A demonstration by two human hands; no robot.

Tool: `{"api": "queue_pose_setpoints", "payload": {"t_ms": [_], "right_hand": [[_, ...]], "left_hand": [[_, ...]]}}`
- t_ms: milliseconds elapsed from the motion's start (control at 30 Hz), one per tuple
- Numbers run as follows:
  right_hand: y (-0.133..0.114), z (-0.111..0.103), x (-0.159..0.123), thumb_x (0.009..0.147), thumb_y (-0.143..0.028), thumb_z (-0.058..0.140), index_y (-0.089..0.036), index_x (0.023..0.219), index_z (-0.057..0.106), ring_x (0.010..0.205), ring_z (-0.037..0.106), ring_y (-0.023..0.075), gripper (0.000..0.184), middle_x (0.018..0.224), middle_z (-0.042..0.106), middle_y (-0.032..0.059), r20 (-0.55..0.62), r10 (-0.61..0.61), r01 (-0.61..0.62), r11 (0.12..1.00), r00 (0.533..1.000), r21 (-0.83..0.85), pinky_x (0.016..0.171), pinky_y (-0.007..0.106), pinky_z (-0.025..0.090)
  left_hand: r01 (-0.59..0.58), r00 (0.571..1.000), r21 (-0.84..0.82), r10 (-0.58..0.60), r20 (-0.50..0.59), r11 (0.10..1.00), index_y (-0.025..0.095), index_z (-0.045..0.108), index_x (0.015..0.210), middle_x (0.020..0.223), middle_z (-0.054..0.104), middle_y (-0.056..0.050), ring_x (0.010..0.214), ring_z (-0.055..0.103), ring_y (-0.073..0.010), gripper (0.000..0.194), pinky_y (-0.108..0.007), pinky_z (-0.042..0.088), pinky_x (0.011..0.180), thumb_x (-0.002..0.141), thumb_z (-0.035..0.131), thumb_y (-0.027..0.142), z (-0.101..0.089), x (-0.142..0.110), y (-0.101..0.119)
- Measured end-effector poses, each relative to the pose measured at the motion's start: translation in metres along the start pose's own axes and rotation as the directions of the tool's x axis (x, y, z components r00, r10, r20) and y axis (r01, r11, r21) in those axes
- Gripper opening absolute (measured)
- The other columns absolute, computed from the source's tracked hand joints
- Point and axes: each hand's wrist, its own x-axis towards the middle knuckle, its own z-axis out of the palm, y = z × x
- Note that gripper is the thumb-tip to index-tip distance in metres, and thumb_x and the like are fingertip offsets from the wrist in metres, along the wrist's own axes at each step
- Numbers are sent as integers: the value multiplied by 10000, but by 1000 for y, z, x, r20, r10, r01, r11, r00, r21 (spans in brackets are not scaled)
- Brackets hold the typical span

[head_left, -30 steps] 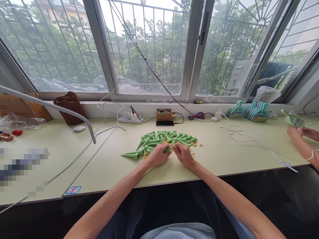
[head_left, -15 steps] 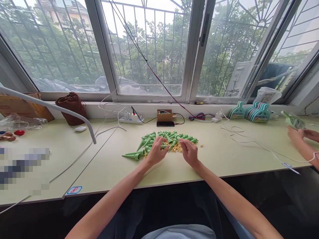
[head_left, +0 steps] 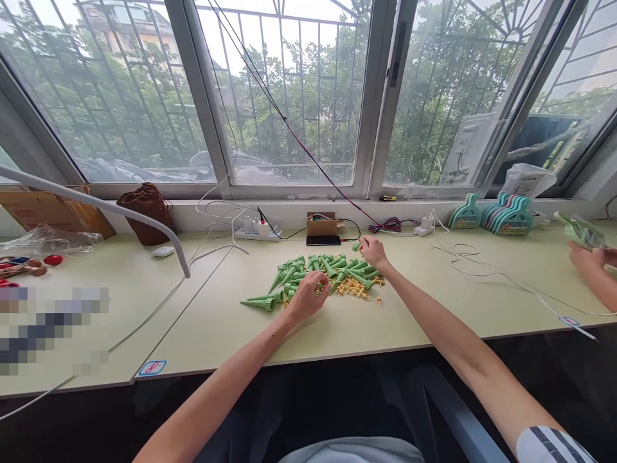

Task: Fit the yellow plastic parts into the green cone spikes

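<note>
Several green plastic cone-shaped spikes (head_left: pixel 294 273) lie heaped on the table, each with a ribbed cap at its wide end. Small yellow pegs (head_left: pixel 353 288) are scattered among them and along the near edge of the heap. Beyond the heap's far right side, my right hand (head_left: pixel 373 252) is closed on a green spike (head_left: pixel 357 246), of which only one end shows. At the near side of the pile is my left hand (head_left: pixel 310 297), its fingers curled together. The fingers hide whatever it may hold.
Behind the heap stand a phone (head_left: pixel 323 240) and a small cardboard box (head_left: pixel 321 225). White cables (head_left: pixel 463 257) cross the table on the right. A brown drawstring pouch (head_left: pixel 147 215) and teal hanger-shaped items (head_left: pixel 513 215) stand by the window. Another person's hands (head_left: pixel 588 257) hold a green bag at far right.
My right hand has moved from the front of the heap to its far right side, with a green spike in it. My left hand stays near the same spot, fingers more curled.
</note>
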Motion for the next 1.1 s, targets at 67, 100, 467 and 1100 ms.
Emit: {"api": "queue_pose_setpoints", "payload": {"t_ms": [67, 100, 467, 1100], "right_hand": [[5, 2, 10, 940, -214, 414, -143, 884, 642, 553, 597, 117, 246, 747, 703, 48, 76, 71, -72, 997, 995, 15, 590, 204, 441], [7, 4, 13, 933, -200, 423, -141, 864, 639, 527, 588, 110, 235, 726, 698, 43, 99, 83, -85, 996, 992, 18, 560, 197, 436], [3, 7, 32, 950, -162, 440, -126, 723, 588, 393, 514, 73, 273, 510, 551, -7, 246, 146, -148, 989, 958, -11, 388, 157, 366], [-28, 8, 17, 929, -293, 493, -155, 1028, 627, 732, 621, 192, 216, 723, 678, 58, 49, -176, 182, 936, 983, -301, 662, 248, 391]], "left_hand": [[2, 1000, 1, -2, 1, 1000, 187, 520, 809, 833, 601, -31, 811, 551, -171, 73, -308, 443, 739, 880, 529, 170, 0, 0, 0], [4, 1000, -3, -4, 5, 1000, 188, 521, 810, 836, 601, -32, 810, 552, -170, 73, -306, 444, 734, 881, 527, 170, 0, 0, 0], [9, 1000, -25, -8, 23, 1000, 193, 525, 810, 835, 606, -34, 811, 560, -176, 71, -317, 457, 737, 877, 523, 169, -1, -1, 1], [-1, 1000, -23, 2, 26, 1000, 190, 536, 799, 805, 608, -31, 769, 556, -169, 81, -305, 449, 705, 869, 517, 157, -1, 0, 4]]}}
